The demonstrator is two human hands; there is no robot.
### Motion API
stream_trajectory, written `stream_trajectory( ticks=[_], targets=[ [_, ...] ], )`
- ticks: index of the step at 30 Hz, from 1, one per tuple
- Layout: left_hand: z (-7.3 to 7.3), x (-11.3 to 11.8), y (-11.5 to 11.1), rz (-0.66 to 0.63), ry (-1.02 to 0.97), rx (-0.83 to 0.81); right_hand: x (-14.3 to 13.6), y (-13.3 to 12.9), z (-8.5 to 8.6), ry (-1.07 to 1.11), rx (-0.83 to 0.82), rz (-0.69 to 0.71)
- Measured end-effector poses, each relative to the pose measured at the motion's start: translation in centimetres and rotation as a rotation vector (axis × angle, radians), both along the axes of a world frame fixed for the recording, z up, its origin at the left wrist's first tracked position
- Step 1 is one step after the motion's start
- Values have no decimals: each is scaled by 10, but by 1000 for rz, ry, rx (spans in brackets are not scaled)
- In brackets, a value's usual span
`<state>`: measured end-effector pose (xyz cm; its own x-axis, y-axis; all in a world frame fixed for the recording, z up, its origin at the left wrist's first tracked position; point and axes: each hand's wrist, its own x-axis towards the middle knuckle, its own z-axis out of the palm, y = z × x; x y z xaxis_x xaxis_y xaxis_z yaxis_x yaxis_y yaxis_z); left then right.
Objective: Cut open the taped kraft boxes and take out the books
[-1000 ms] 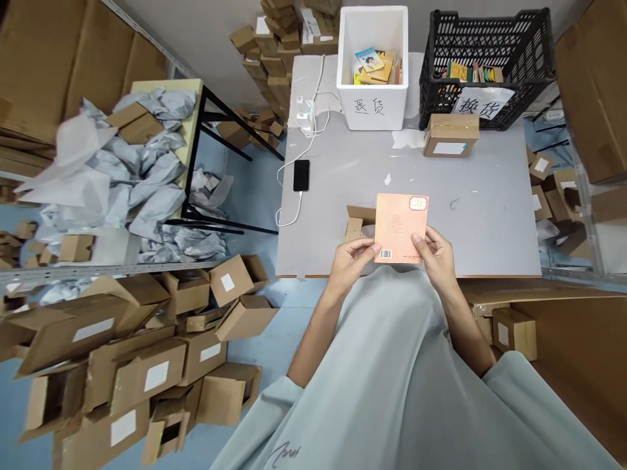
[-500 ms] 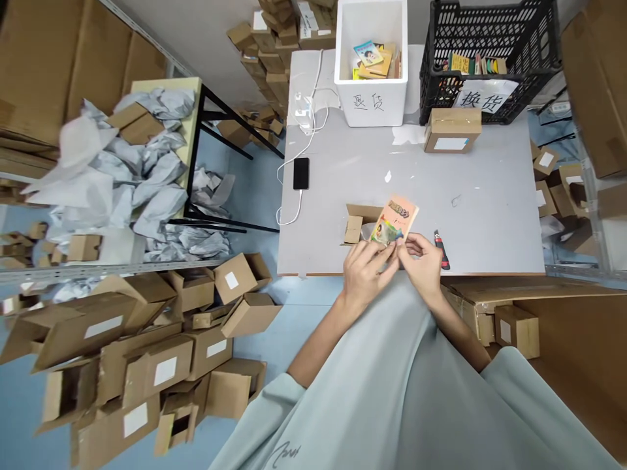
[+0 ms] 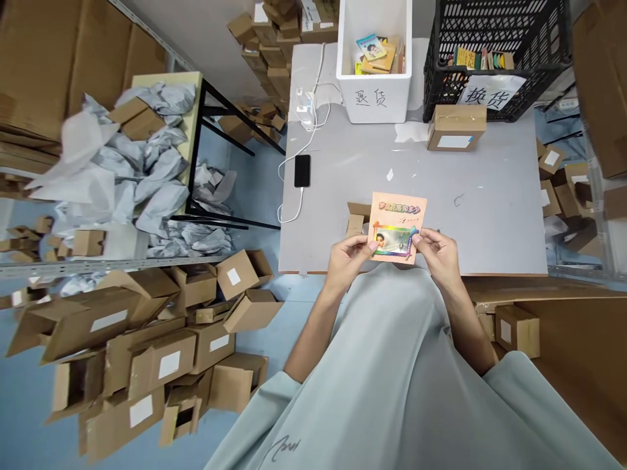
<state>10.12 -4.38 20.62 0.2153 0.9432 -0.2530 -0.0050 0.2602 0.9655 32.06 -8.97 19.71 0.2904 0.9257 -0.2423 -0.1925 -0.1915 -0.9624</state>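
Note:
A peach-coloured book [image 3: 398, 219] with a picture on its cover is held up near the front edge of the table, its cover facing me. My left hand [image 3: 347, 261] grips the lower left side, thumb on the cover. On the lower right side, my right hand [image 3: 439, 256] pinches it the same way. Behind the book and my left hand stands a small open cardboard box [image 3: 358, 218], partly hidden. The knife seen earlier beside my right hand is now almost wholly covered by that hand.
On the grey table [image 3: 494, 196] stand a white bin [image 3: 375, 98] with books, a black crate [image 3: 499, 78] with books, and a closed carton [image 3: 456, 127]. A phone [image 3: 302, 171] lies at left on a cable. Opened cartons [image 3: 161, 365] crowd the floor at left.
The book has turned from tilted to nearly upright and square to me. My hands have moved apart to its two sides, and my right hand has come over the knife.

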Motion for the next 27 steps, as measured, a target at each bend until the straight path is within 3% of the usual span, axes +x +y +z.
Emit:
stream_trajectory(
  ticks=[6, 12, 17, 22, 24, 27],
  targets=[
    [-4, 10, -2, 81, 88, 140, -2, 5, -9, -89, 38, -121],
    [-4, 13, 1, 180, 202, 295, -19, -2, 9, -459, 216, -231],
    [-5, 19, -5, 176, 387, 591, -48, -7, 18, -245, 190, -33],
    [-8, 25, -15, 72, 520, 905, -58, -2, 14, -156, 112, -103],
    [-7, 25, -15, 37, 513, 900, -52, 2, 11, -156, 73, -142],
    [-6, 17, -6, 85, 503, 696, -35, 6, 8, -157, 9, -155]
  ],
)
